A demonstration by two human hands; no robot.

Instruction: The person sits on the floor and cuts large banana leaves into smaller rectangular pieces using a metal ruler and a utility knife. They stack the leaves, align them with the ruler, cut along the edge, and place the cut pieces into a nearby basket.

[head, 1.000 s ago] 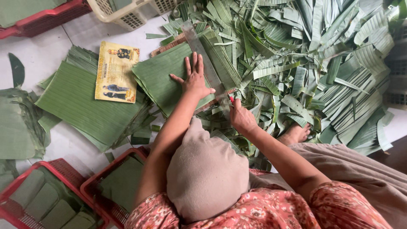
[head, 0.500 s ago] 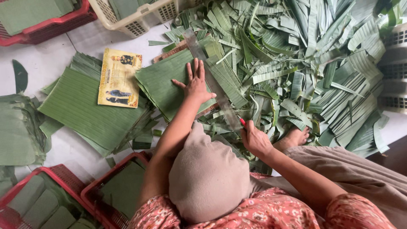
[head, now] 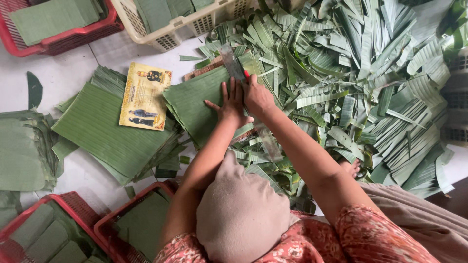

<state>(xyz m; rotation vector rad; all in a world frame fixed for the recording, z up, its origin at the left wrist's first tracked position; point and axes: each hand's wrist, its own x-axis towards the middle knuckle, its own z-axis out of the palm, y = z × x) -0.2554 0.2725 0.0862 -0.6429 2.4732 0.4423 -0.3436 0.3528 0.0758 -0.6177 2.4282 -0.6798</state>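
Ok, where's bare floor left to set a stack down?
Bare white floor shows between the red basket, cream basket and leaf stack. A smaller patch lies below that stack. Right of the hands, leaf strips cover everything.

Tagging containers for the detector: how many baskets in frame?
4, maybe 5. Red basket top left; cream basket top centre; two red baskets bottom left, and. A pale crate-like edge at right may be another, mostly hidden by leaf strips.
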